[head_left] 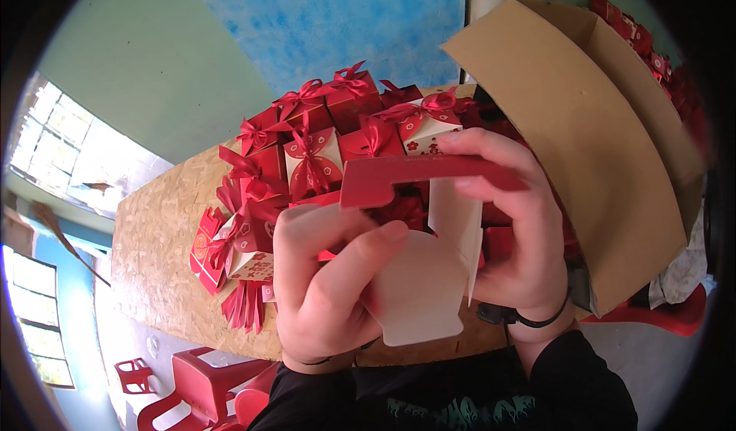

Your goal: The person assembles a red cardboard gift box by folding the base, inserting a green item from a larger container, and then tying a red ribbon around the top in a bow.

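Close in front of me is a partly folded gift box (420, 289), red outside and white inside, with its flaps standing apart. The fingers of my left hand (326, 285) are curled against its left side, gripping the card. On the other side, my right hand (529, 235) wraps round it, with fingers over the red top flap and the thumb lower down, partly hidden. Behind both hands, finished gift boxes (313, 159) in red and cream, tied with red ribbon bows, are piled on the wooden board table (157, 239).
A big brown cardboard carton (590, 140) stands open at the right, with more red boxes (625, 29) beyond it. A bundle of red ribbons (244, 306) lies near the table's front left. Red plastic chairs (203, 389) stand on the floor at lower left.
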Tool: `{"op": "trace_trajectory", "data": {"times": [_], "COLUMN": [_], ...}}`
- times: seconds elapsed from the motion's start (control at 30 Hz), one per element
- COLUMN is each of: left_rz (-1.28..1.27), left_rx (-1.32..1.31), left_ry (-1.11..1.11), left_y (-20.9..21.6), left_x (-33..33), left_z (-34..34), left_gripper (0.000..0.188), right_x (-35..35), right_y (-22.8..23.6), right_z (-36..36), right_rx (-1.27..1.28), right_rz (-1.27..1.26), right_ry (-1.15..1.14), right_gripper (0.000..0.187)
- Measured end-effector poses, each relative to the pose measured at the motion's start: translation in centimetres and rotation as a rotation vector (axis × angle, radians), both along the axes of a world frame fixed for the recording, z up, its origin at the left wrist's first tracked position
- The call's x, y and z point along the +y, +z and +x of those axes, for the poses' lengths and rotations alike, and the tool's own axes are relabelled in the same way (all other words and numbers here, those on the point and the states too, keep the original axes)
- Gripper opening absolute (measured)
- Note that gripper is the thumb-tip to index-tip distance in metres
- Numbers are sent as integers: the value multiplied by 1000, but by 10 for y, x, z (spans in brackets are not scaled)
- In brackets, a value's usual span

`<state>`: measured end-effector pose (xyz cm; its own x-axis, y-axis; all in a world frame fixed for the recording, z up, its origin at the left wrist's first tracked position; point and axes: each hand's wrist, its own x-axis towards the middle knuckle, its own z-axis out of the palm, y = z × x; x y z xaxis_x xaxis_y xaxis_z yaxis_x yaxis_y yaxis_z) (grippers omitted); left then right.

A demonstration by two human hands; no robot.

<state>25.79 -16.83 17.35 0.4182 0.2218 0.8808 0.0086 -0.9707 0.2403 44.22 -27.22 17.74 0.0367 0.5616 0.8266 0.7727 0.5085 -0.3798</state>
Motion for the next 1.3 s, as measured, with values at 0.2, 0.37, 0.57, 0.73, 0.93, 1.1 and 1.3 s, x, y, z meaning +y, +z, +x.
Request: {"op": "trace_trajectory", "data": {"times": [0.2,0.37,0.57,0.73,0.93,1.1,1.3], "left_rz": [-182,-266,-369,-174,-172,-172,-62], "left_rx": [-189,-287,-584,-212,-169,-222,-202], "left_ry": [-152,-198,-148,53,-6,7,44], "left_y": [-11,-20,-15,-5,-12,-11,-9], "left_x": [8,12,-5,2,8,6,12], "left_z": [4,7,28,8,-4,2,-2], "left_gripper": [66,68,72,81,77,73,61], "right_x": [2,-4,3,-1,-6,-5,0], "right_y": [1,6,-3,-6,2,1,-3], "right_z": [-1,-3,0,-1,1,0,1], "right_rx": [54,33,30,77,91,140,133], "right_rz": [2,13,97,95,3,-18,83], "right_ry": [16,-20,176,196,184,199,197], "right_gripper": [71,58,38,49,64,59,60]}}
